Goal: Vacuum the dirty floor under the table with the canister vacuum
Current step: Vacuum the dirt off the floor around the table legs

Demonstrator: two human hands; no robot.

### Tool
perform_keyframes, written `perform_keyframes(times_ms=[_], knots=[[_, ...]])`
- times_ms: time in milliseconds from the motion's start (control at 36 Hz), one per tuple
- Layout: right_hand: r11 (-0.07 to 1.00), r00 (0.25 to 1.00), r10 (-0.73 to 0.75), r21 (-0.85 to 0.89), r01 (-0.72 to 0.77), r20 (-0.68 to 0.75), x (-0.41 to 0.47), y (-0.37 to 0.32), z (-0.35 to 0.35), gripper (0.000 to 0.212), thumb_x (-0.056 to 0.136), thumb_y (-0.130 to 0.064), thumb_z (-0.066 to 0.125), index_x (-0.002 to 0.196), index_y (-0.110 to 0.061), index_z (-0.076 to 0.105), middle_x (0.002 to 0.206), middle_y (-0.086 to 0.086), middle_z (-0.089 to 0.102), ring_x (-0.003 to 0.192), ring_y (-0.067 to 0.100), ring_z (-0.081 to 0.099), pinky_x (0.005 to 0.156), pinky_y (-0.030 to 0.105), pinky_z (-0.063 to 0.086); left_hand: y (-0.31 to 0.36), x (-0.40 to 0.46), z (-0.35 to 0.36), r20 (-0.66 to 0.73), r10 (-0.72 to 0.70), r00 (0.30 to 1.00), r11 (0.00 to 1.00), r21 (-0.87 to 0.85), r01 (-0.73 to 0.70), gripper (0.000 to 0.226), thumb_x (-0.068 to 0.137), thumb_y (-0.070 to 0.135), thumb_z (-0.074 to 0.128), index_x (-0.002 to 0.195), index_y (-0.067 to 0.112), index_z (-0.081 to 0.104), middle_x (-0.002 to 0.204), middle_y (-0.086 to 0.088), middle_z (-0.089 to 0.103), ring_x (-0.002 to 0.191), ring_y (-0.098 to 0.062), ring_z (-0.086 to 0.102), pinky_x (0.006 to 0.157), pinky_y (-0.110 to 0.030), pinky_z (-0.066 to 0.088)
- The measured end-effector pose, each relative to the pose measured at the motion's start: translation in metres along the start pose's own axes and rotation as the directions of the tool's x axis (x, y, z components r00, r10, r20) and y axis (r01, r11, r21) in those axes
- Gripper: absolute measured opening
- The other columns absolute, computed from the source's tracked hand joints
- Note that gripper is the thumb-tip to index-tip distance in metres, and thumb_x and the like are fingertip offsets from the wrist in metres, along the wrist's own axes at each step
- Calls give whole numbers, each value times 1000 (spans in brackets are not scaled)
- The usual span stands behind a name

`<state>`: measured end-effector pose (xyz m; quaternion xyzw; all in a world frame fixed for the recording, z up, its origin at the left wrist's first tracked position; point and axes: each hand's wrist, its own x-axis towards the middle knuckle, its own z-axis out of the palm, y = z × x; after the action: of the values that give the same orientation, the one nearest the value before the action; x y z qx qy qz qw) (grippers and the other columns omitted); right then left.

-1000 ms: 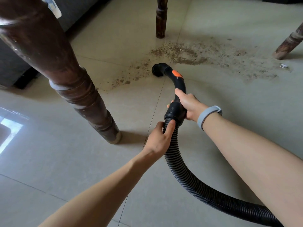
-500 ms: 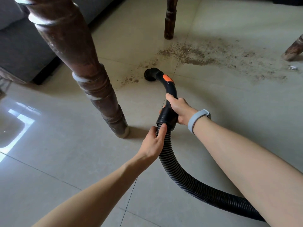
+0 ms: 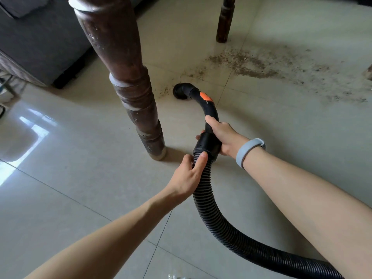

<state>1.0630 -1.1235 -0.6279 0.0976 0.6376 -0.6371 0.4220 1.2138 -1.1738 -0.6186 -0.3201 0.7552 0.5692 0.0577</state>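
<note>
A black ribbed vacuum hose point(image 3: 219, 224) curves in from the lower right and ends in a curved black handle with an orange button point(image 3: 205, 96). Its open nozzle mouth point(image 3: 180, 91) sits low on the tile floor, at the left tip of a brown dirt patch point(image 3: 253, 65). My right hand point(image 3: 225, 135), with a grey wristband, grips the handle just above the collar. My left hand point(image 3: 189, 176) grips the ribbed hose right below the collar. The canister itself is out of view.
A thick dark wooden table leg point(image 3: 128, 81) stands just left of the nozzle. A second leg point(image 3: 224, 23) stands at the back, and a third shows at the right edge point(image 3: 369, 72). A grey sofa point(image 3: 40, 37) fills the upper left.
The nozzle has swept to the left along the floor, from the dirt patch's edge toward the near table leg. The small dirt specks at the left have thinned. Both hands keep their grip.
</note>
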Motion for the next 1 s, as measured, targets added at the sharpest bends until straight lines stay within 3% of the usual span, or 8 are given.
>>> perform_keyframes(times_ms=[222, 333, 500, 611, 694, 833, 917, 1000], knots=[[997, 996, 16, -73, -10, 82, 1, -7, 22, 22, 98, -27, 51, 92, -7, 44, 69, 9, 55, 62, 23, 62, 58, 31, 53, -4, 1, -9, -55, -27, 998, 997, -76, 23, 46, 97, 52, 38, 103, 8, 49, 77, 7, 49, 68, -7, 48, 64, -27, 39], [995, 998, -1, -104, 8, 67, 9, -13, 35, 31, 97, -29, 51, 113, -3, 42, 71, 11, 58, 64, 25, 64, 63, 35, 55, -3, 8, -16, -76, -27, 997, 992, -123, 17, 48, 97, 52, 39, 103, 7, 51, 81, 5, 50, 73, -11, 49, 71, -31, 41], [981, 999, -48, -189, 52, 23, 19, -28, 43, 31, 93, -33, 53, 108, -7, 46, 96, 16, 59, 98, 36, 65, 90, 50, 53, 2, 24, -18, -92, -14, 996, 982, -187, -3, 42, 95, 55, 40, 86, 14, 47, 74, 4, 50, 71, -17, 50, 69, -35, 42], [973, 999, -44, -227, 49, 27, 13, -27, 38, 29, 93, -35, 53, 103, -9, 46, 98, 16, 59, 102, 37, 64, 92, 50, 52, 2, 21, -13, -13, -30, 999, 975, -219, 27, 40, 96, 54, 40, 87, 15, 47, 77, 0, 48, 73, -17, 51, 72, -40, 48], [970, 997, -55, -232, 66, 53, 2, -19, 29, 23, 95, -30, 51, 90, -9, 47, 79, 12, 60, 80, 31, 66, 82, 43, 55, 1, 10, -13, 169, -99, 981, 951, -273, 143, 38, 98, 50, 40, 103, 15, 52, 80, -2, 52, 74, -17, 58, 77, -39, 55], [936, 994, -105, -335, 110, 34, -22, 13, 10, 23, 97, -28, 53, 84, -11, 43, 73, 11, 55, 69, 31, 62, 75, 46, 57, -10, -4, -27, 468, -235, 852, 957, -41, 286, 46, 96, 49, 45, 122, 12, 54, 98, -7, 63, 84, -23, 69, 86, -37, 55], [909, 994, -101, -402, 104, 30, -42, 30, -4, 22, 97, -30, 53, 94, -10, 42, 75, 11, 57, 57, 27, 63, 57, 32, 55, -14, -5, -40, 461, -309, 832, 947, 70, 314, 44, 94, 48, 50, 122, 14, 52, 115, -9, 62, 99, -25, 68, 91, -38, 53], [872, 995, -102, -482, 91, 3, -66, 44, -18, 23, 94, -35, 55, 91, -15, 43, 82, 11, 58, 67, 31, 66, 68, 39, 58, -11, -6, -49, 365, -346, 864, 938, 144, 315, 35, 96, 45, 48, 116, 17, 52, 116, -9, 61, 91, -21, 66, 87, -36, 52]])
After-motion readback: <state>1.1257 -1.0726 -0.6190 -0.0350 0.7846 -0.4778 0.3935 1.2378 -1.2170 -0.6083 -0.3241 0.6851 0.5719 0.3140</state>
